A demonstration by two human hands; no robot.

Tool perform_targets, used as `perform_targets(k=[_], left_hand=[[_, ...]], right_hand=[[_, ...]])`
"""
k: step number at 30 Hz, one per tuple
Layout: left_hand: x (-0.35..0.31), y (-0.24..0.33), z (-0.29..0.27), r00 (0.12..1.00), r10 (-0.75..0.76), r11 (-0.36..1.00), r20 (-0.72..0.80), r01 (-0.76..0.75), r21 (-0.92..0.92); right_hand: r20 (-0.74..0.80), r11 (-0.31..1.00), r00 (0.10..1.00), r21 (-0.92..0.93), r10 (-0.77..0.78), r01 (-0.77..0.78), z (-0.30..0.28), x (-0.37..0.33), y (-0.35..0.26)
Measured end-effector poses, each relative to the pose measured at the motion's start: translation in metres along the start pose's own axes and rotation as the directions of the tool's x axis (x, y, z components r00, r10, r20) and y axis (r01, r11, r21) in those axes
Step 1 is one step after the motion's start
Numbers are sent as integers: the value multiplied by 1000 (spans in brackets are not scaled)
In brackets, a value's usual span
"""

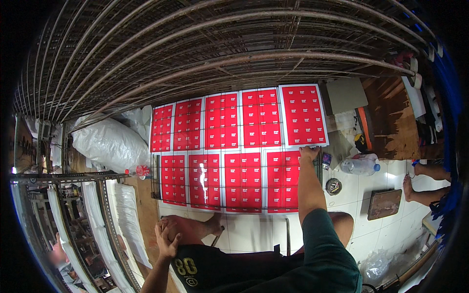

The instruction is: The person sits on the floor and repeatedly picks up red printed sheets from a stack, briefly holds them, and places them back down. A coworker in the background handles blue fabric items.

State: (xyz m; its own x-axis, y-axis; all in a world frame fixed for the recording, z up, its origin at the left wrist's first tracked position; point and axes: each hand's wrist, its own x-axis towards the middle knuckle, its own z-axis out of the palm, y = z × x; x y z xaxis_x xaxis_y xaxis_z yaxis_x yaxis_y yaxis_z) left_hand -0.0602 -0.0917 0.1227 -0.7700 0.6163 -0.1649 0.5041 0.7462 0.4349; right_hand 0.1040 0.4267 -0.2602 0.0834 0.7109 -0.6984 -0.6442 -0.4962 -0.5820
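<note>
Red printed sheets with white borders (255,182) lie in two rows on a wire rack (157,183) in front of me. My right hand (309,153) is at the near edge of the far-right sheet (304,117), its fingers closed on that edge. This sheet sits slightly askew, and its side borders show fully. My left hand (167,238) rests at my bent left knee, away from the sheets. Its fingers are bent and a little apart, with nothing in them.
Stacked wire racks (254,56) hang low over the far row. A filled plastic bag (110,141) and a bottle with a red cap (141,171) are left. A large clear bottle (360,164), a round ashtray (333,186) and another person's feet (409,188) are right.
</note>
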Motion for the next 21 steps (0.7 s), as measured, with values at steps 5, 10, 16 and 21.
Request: perform_targets(k=[5, 10, 16, 21], left_hand=[[2, 2, -1, 999, -43, 999, 12, 43, -14], [-4, 2, 1, 998, -57, 998, 3, 57, -12], [4, -3, -2, 1000, -2, 1000, -6, 2, -23], [12, -1, 0, 998, 60, 990, -26, -63, -124]], right_hand=[[-25, 997, 999, -54, 48, -49, 0, -2, -10], [-106, 957, 993, -289, -42, 9, 21, -37, -19], [-118, 947, 993, -317, 17, -54, -24, 4, 2], [182, 457, 916, -821, -357, 341, -65, -12, 14]])
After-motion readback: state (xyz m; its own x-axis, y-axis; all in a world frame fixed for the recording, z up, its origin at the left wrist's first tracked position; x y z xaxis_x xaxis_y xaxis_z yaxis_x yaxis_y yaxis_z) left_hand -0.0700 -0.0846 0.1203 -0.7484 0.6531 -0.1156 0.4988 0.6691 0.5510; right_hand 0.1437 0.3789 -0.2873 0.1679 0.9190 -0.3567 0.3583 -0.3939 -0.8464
